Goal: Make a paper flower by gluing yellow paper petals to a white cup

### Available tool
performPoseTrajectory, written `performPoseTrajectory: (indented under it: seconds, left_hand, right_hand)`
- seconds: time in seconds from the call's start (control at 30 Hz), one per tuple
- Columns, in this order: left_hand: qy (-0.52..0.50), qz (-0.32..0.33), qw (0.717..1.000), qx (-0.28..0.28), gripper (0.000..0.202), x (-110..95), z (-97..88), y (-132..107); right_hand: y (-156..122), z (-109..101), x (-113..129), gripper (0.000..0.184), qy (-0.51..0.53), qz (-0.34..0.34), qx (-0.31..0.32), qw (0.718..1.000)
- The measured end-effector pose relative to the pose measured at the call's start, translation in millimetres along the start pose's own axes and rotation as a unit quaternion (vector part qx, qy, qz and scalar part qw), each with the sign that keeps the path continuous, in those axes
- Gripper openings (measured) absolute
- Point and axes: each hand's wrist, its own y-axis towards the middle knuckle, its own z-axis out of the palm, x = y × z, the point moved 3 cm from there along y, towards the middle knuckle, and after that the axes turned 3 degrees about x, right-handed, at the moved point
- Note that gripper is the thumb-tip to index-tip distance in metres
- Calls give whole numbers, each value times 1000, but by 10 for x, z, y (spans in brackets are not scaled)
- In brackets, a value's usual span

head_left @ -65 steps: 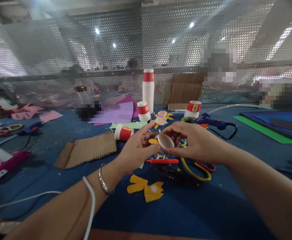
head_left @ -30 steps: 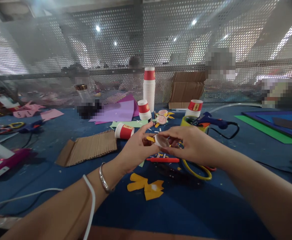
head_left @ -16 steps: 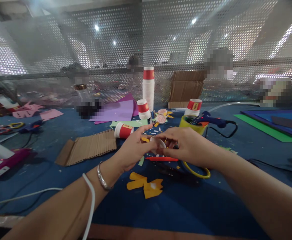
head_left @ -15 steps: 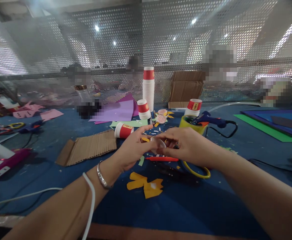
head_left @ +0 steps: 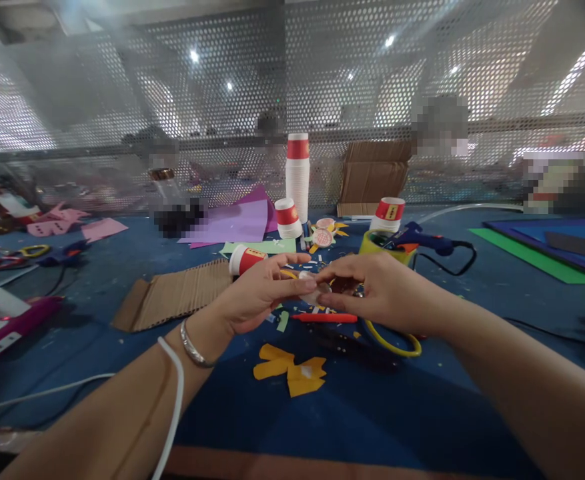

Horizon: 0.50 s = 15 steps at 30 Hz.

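Observation:
Over the middle of the table, my left hand (head_left: 257,293) pinches a small white round piece (head_left: 312,297) between thumb and fingers. A bit of orange paper (head_left: 288,273) shows by its fingers. On the other side, the curled thumb and fingertips of my right hand (head_left: 389,293) grip the same white piece at its right edge. My fingers cover much of it. Just below lies a red marker (head_left: 329,318). Orange paper cutouts (head_left: 306,381) rest on the table nearer to me. A red and white paper cup (head_left: 245,260) lies on its side behind my left hand.
Corrugated cardboard (head_left: 185,297) lies at left. Behind stand stacked paper cups (head_left: 297,187). A blue glue gun (head_left: 422,239) rests on a yellow tape roll (head_left: 372,245) at right. Yellow-handled scissors (head_left: 402,348) lie under my right hand. A white cable (head_left: 173,400) crosses my left forearm.
My left hand has shifted slightly left and its thumb now lies across the white piece. The piece has turned a little between my fingers. My right hand stays nearly in place.

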Motion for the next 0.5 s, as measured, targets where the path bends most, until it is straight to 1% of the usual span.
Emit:
performPoseTrajectory:
  seconds: [0.1,0.17,0.37,0.43,0.5]
  left_hand:
    - [6,4,1000,4,77,-32,20,-34]
    - [7,5,1000,5,78,-36,33,-45]
    - [-42,0,999,-3,70,26,82,-45]
    - [-68,12,998,0,67,41,105,-34]
    - [-88,29,996,-4,67,48,122,-20]
  right_hand:
    - [-9,-13,-10,22,-5,-1,-8,1000]
    - [-10,-8,-19,22,-17,-2,-10,1000]
    - [-1,9,-36,21,-38,-1,-8,999]
    - [6,3,-38,20,-45,1,-8,999]
    - [13,-9,-42,19,-49,4,-21,999]
